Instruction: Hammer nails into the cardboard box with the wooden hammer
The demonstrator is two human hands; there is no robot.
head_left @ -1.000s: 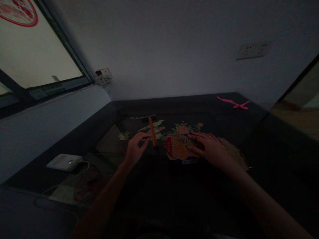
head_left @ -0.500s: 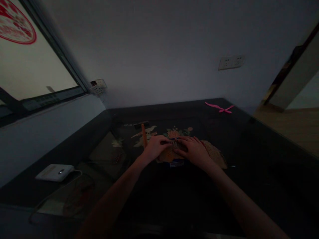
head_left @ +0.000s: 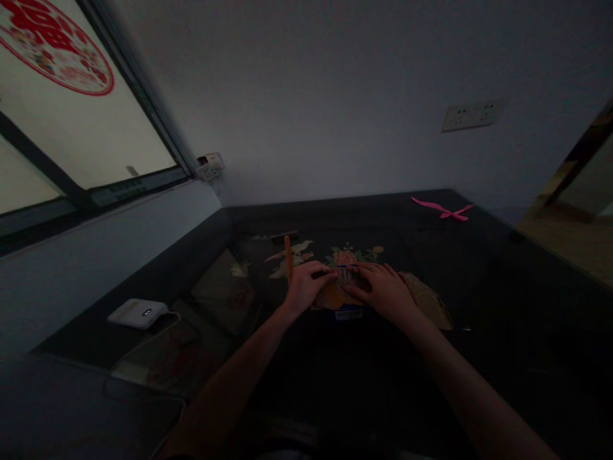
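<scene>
In dim light, a tan-orange flat piece [head_left: 332, 296] lies on the dark table between my hands; its kind is hard to make out. Beneath its near edge shows a blue item with a white label [head_left: 348, 314]. My left hand [head_left: 309, 284] pinches the piece's left side with thumb and fingertips. From the right, my right hand [head_left: 383, 289] curls over it, thumb and fingers meeting near its middle. An orange-brown stick [head_left: 288, 255] rises just behind my left hand. Beside my right wrist lies a tan, rough-textured piece [head_left: 428, 301] with a reddish edge, partly covered.
A white power bank-like device [head_left: 138, 313] with a cable lies on the table's left. Near the back right corner is a pink ribbon [head_left: 445, 209]. A dark flat object [head_left: 284, 237] sits behind the stick. Wall sockets [head_left: 469, 116] and a window [head_left: 119, 128] border the table.
The whole scene has shifted right in the view, as the head turned a little left. Both hands keep nearly the same grip on the tan-orange piece.
</scene>
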